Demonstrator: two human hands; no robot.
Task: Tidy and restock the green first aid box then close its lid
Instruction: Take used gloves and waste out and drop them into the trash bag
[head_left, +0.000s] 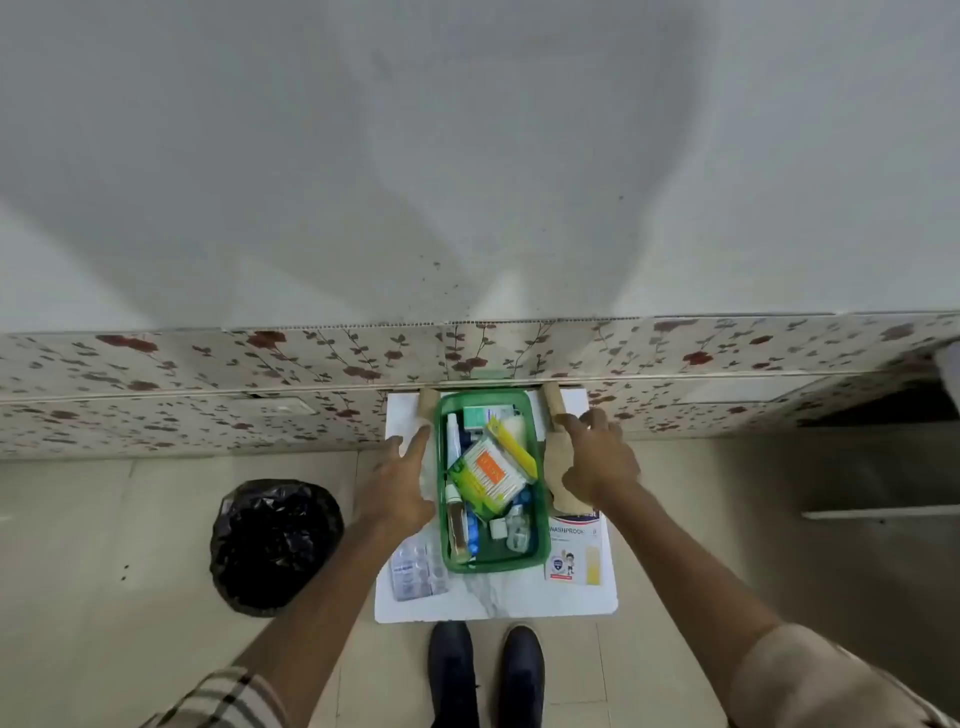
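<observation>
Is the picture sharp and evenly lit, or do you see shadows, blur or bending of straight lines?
Head view: soft overall, small labels inside the green first aid box unreadable; a large soft shadow falls across the white wall; the wide-angle lens bows the floral strip and stretches the arms at the lower corners; no strong glare.

I see a green box (543, 540) on a white board (498, 597), and inside it a pack (485, 475) that is white and green with an orange patch, next to a yellow strip (511, 446). Beside the box I see tan rolls (558, 457) and a white card (574, 553) with blue letters and a yellow stripe. The bag (275, 543) on the floor is black, the shoes (485, 670) are dark, the sleeves (228, 699) are beige with dark checks, and the low wall (208, 374) is cream with red flowers and dark leaves.
</observation>
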